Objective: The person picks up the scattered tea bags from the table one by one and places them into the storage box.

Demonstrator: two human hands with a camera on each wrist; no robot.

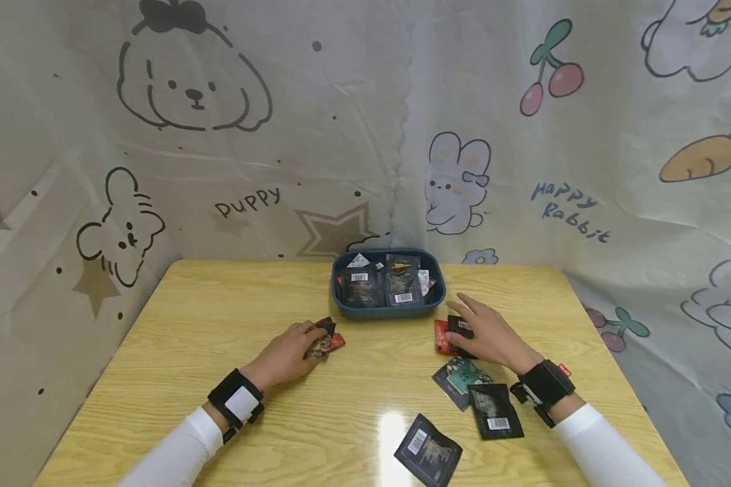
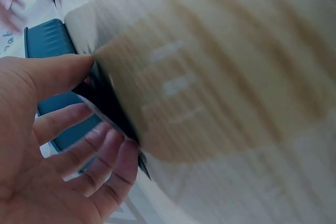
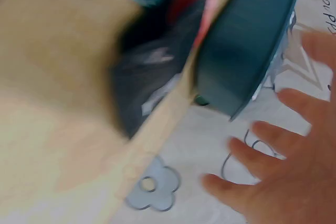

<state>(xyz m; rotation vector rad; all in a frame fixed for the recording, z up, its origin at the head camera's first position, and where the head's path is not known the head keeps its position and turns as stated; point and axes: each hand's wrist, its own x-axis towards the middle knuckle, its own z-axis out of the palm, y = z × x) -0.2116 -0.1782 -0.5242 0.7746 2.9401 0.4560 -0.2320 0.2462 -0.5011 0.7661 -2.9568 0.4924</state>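
Observation:
My left hand (image 1: 286, 355) is left of the blue bin, low at the table. Its thumb and fingers pinch a dark, patterned packet (image 1: 323, 343), seen edge-on as a black packet (image 2: 107, 106) in the left wrist view. A red packet (image 1: 338, 341) shows beside it. At the bin's right front corner, my right hand (image 1: 493, 335) hovers with spread fingers over a red packet (image 1: 441, 337) and a black packet (image 1: 460, 327). In the right wrist view those packets lie blurred, apart from the fingers (image 3: 262, 156), which hold nothing.
The blue bin (image 1: 390, 313) stands at the table's back edge, holding several black and white packets. A green-and-grey packet (image 1: 459, 380) and two black packets, one at right (image 1: 495, 409) and one in front (image 1: 429, 450), lie on the wooden table (image 1: 219, 304). A printed cloth (image 1: 341, 135) hangs behind.

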